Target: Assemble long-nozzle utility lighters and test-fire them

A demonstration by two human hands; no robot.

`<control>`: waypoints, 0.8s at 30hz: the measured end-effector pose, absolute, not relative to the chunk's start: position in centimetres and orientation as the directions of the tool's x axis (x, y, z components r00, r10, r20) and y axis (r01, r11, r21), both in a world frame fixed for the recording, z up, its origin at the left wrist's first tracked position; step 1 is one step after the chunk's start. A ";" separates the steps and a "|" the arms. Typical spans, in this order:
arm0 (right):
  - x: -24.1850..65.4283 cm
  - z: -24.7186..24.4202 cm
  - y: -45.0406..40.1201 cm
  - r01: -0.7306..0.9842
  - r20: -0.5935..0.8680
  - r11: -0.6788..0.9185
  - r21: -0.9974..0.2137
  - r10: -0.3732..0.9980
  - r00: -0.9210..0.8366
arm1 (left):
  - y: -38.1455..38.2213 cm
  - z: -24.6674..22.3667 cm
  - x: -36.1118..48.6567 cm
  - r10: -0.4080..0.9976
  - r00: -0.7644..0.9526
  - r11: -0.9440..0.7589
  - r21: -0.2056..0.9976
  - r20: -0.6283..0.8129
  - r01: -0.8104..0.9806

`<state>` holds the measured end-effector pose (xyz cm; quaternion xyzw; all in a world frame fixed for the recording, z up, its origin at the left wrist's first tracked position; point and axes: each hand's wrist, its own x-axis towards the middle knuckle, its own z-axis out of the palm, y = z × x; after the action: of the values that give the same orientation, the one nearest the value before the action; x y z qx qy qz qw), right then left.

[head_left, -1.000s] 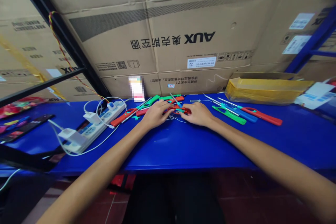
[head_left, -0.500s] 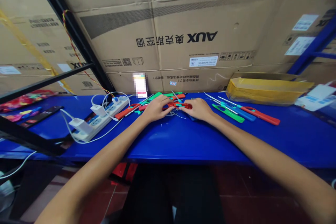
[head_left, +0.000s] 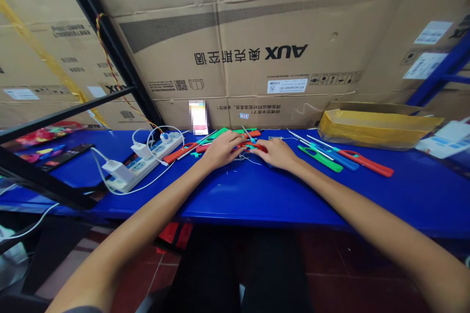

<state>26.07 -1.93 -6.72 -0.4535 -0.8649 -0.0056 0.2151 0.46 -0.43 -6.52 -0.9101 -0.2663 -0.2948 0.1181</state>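
My left hand (head_left: 222,150) and my right hand (head_left: 276,153) meet at the middle of the blue table, with their fingers on a red plastic utility lighter body (head_left: 254,146). Its far side is partly hidden by my fingers. Thin wires and white bits (head_left: 244,159) lie just below my hands. Left of them are a red lighter (head_left: 179,152) and a green lighter (head_left: 216,133). Right of my right hand lie a green lighter (head_left: 319,158), a blue lighter (head_left: 341,159) and a red lighter (head_left: 363,163), all with thin metal nozzles.
A white power strip (head_left: 145,162) with white chargers and cables sits at left, beyond a black shelf bar (head_left: 55,113). A yellow package (head_left: 378,129) lies at back right. Large cardboard boxes (head_left: 249,44) stand along the table's far side, with an upright pixelated card (head_left: 197,117) against them.
The view has rolled and tilted, so the table's front edge sits higher in the picture. Both hands stay on the red lighter body, closer together around it.
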 end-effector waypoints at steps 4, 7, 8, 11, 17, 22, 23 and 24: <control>26.2 -6.8 -1.7 0.780 0.378 0.602 -0.173 0.771 -0.512 | -0.9 -6.4 1.0 0.360 0.702 -0.820 -0.150 0.615 0.552; 26.1 -6.7 -1.8 0.779 0.370 0.604 -0.169 0.771 -0.518 | -1.0 -6.5 1.2 0.339 0.711 -0.827 -0.165 0.616 0.537; 26.0 -6.7 -1.9 0.777 0.367 0.606 -0.171 0.771 -0.520 | -1.0 -6.6 1.2 0.341 0.709 -0.831 -0.155 0.617 0.534; 25.8 -6.7 -1.9 0.769 0.358 0.614 -0.180 0.769 -0.530 | -1.0 -6.6 1.0 0.353 0.702 -0.839 -0.123 0.619 0.531; 26.0 -6.7 -1.7 0.750 0.343 0.632 -0.192 0.760 -0.552 | -1.0 -6.7 0.8 0.356 0.702 -0.836 -0.126 0.617 0.534; 26.0 -6.5 -2.1 0.739 0.372 0.635 -0.224 0.757 -0.537 | -1.3 -6.4 0.9 0.390 0.678 -0.833 -0.074 0.623 0.548; 25.9 -6.5 -2.2 0.738 0.378 0.636 -0.227 0.756 -0.535 | -1.4 -6.3 0.9 0.397 0.672 -0.834 -0.059 0.625 0.548; 25.9 -6.5 -2.3 0.736 0.381 0.637 -0.229 0.755 -0.534 | -1.5 -6.2 1.0 0.400 0.666 -0.835 -0.049 0.629 0.548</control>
<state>25.87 -2.28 -6.49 -0.4257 -0.8756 0.0203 0.2274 0.95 -1.50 -6.18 -0.9051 -0.2618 -0.3135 0.1178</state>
